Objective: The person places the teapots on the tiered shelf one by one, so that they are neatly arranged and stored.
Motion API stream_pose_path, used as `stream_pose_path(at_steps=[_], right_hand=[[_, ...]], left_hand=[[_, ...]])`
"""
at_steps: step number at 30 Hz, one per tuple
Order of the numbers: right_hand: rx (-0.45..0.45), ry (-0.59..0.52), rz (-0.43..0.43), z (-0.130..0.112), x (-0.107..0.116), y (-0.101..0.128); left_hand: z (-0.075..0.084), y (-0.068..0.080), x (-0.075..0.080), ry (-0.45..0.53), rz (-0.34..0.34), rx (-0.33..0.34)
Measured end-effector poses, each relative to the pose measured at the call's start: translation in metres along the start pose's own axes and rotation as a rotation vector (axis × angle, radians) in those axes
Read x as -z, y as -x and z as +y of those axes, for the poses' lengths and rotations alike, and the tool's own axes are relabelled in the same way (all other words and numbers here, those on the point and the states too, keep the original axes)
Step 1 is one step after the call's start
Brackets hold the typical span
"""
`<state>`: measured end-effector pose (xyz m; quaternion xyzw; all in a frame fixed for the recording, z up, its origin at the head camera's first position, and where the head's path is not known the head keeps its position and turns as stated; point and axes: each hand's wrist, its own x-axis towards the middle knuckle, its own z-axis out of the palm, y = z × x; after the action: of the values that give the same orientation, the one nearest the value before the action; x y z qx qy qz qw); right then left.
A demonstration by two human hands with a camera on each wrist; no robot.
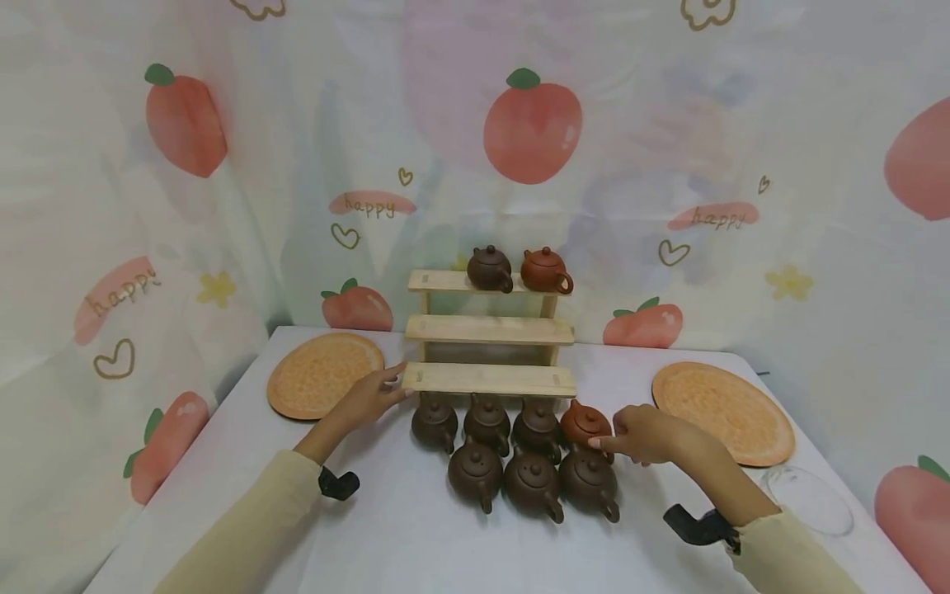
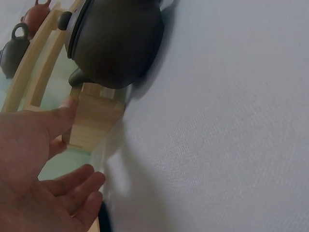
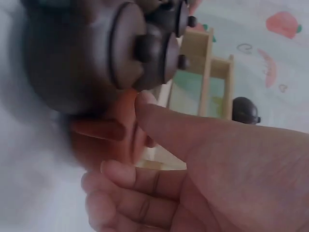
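Note:
In the head view, my left hand (image 1: 371, 398) is at the left end of the bottom plank of a three-tier wooden shelf (image 1: 490, 379). The left wrist view shows its thumb and index finger pinching that plank end (image 2: 72, 116), other fingers loose. A reddish-brown teapot (image 1: 585, 423) stands at the right of the back row before the shelf. My right hand (image 1: 646, 435) has its thumb over this pot's near side and curled fingers at its right. Its handle (image 3: 99, 129) shows under the thumb in the right wrist view. Several dark brown teapots (image 1: 475, 473) stand beside and before it.
The top tier carries a dark teapot (image 1: 489, 268) and a reddish one (image 1: 544, 270). Round tan boards lie left (image 1: 322, 375) and right (image 1: 723, 412) on the white-covered table. A clear round dish (image 1: 809, 500) lies near the right edge. Fruit-patterned cloth (image 1: 631, 148) hangs behind.

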<state>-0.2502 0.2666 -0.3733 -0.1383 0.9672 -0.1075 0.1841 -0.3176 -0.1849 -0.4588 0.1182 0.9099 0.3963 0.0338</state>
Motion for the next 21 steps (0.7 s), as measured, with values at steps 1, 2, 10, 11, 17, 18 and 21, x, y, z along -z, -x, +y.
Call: stream_pose_path(at_steps=[1,2,10,11,17,18,21], right_hand=[[0.004,-0.008,-0.013,0.002,-0.003,0.0],[0.009,-0.017,-0.022,0.003,-0.006,0.0],[0.016,-0.061,0.025,0.009,-0.017,0.001],[0.016,-0.054,0.038,0.01,-0.018,0.001],[0.034,-0.027,0.12,0.015,-0.033,0.002],[0.048,-0.03,0.138,0.016,-0.037,0.002],[0.073,-0.068,0.189,0.02,-0.047,-0.001]], left_hand=[[0.0,0.0,0.0,0.002,0.001,0.006],[-0.001,0.0,0.0,0.001,-0.001,0.008],[0.0,0.001,0.0,0.004,-0.002,0.028],[0.0,0.001,0.0,0.003,-0.002,0.031],[0.0,0.0,0.002,-0.002,-0.003,0.027],[0.0,0.0,0.002,-0.001,-0.002,0.025],[-0.002,0.0,0.001,-0.004,0.0,0.016]])
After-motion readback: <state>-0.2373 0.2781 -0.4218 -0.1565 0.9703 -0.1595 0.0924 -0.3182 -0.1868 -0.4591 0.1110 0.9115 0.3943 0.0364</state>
